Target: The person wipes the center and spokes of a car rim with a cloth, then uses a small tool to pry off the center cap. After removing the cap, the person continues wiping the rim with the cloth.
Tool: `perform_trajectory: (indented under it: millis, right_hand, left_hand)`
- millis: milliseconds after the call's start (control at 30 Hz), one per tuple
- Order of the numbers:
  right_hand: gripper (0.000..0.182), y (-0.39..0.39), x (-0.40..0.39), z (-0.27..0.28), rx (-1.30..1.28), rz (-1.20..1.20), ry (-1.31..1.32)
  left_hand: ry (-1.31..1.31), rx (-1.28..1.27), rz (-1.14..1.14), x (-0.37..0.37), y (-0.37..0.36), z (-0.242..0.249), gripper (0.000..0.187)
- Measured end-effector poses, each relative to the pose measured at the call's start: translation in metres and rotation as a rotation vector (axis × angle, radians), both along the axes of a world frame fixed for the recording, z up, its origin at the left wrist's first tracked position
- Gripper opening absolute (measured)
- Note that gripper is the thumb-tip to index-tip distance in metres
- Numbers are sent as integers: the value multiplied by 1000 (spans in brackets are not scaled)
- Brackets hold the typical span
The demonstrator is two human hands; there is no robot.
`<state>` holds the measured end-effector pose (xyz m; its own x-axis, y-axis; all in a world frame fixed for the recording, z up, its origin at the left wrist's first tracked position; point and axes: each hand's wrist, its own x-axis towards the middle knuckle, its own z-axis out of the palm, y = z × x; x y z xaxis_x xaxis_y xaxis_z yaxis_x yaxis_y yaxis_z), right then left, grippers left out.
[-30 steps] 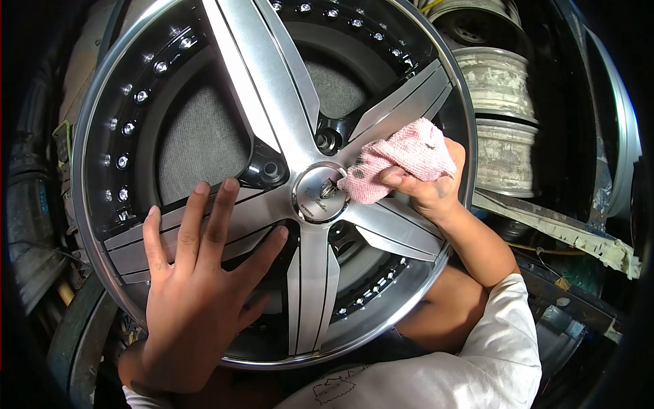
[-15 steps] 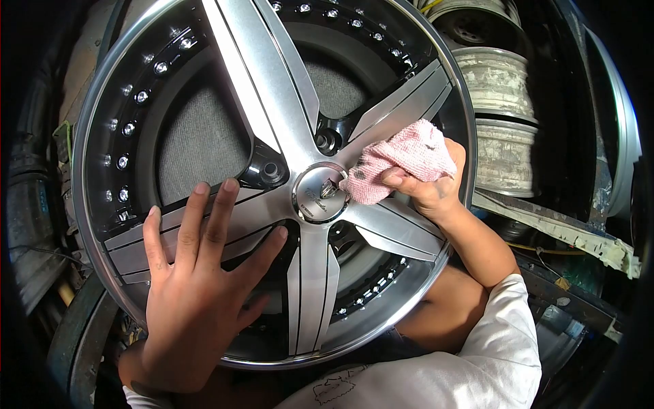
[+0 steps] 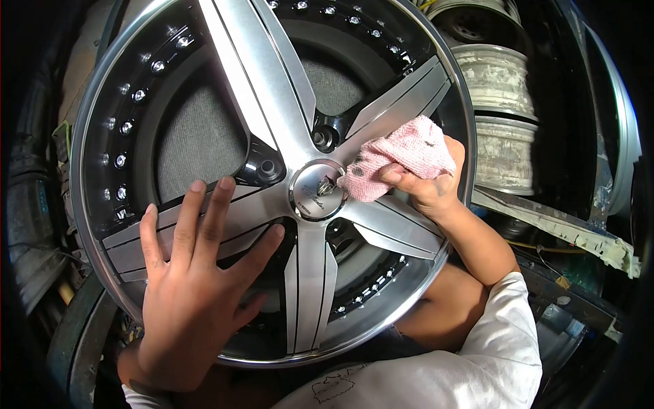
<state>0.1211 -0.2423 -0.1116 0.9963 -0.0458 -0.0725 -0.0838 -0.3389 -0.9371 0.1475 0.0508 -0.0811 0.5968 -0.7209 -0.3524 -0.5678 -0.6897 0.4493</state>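
A large five-spoke alloy wheel [image 3: 272, 88] with silver spokes, a black inner barrel and chrome rivets stands tilted in front of me. My left hand [image 3: 191, 286] lies flat and spread on the lower-left spoke, bracing the wheel. My right hand [image 3: 426, 187] grips a stained pink cloth [image 3: 398, 160] and presses it on the right spoke, just beside the round chrome centre cap [image 3: 315, 191].
Worn, dirty white rims [image 3: 501, 102] are stacked behind the wheel at the upper right. A dark tyre [image 3: 71, 341] sits at the lower left. Debris and a torn strip [image 3: 579, 238] lie at the right. My white sleeve [image 3: 477, 347] fills the bottom.
The whole view has shifted slightly left and up. The pink cloth stays on the right spoke near the centre cap; my left hand remains flat on the spoke.
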Motion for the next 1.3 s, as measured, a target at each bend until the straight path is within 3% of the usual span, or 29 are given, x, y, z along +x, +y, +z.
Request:
perform_trajectory:
  millis: [1300]
  right_hand:
    - [30, -3, 0, -1, 10, 8, 7]
  left_hand:
    - [-2, -8, 8, 0, -1, 0, 73]
